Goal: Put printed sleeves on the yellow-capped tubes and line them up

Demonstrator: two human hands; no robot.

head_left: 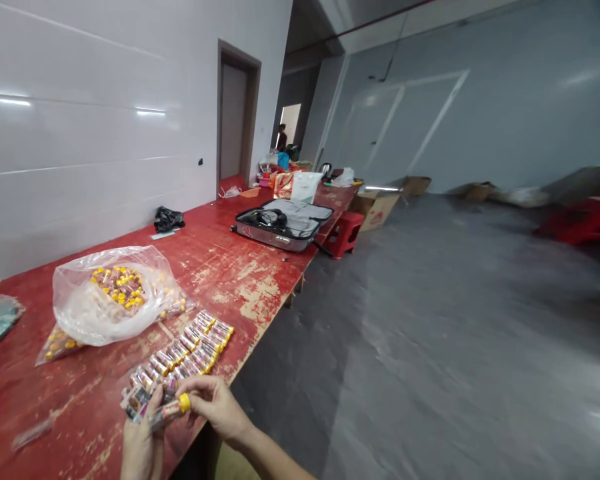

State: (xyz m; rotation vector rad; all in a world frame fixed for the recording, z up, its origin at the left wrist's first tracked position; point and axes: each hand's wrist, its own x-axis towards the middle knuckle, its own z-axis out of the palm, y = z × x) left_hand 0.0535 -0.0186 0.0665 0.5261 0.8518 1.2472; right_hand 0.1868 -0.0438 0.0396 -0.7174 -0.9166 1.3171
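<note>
Near the table's front edge, my left hand (pixel 143 447) is closed around a small yellow-capped tube (pixel 169 411) and some printed clear wrappers (pixel 137 399). My right hand (pixel 219 408) pinches the tube at its yellow cap, thumb and fingertips together. Just beyond both hands lie rows of similar small tubes (pixel 195 350), side by side with yellow ends. Farther left, a clear plastic bag (pixel 83 317) gapes at the top, with many yellow-capped pieces inside. How the wrappers sit in my left palm is partly hidden by the fingers.
The worn red table (pixel 230 267) runs away along the white wall. On it are an open case (pixel 285 230) with cables, a black crumpled bag (pixel 169 219) and a clear wrapper (pixel 33 433). A red stool (pixel 347 235) and cardboard box (pixel 377 210) stand to its right. One person is far back.
</note>
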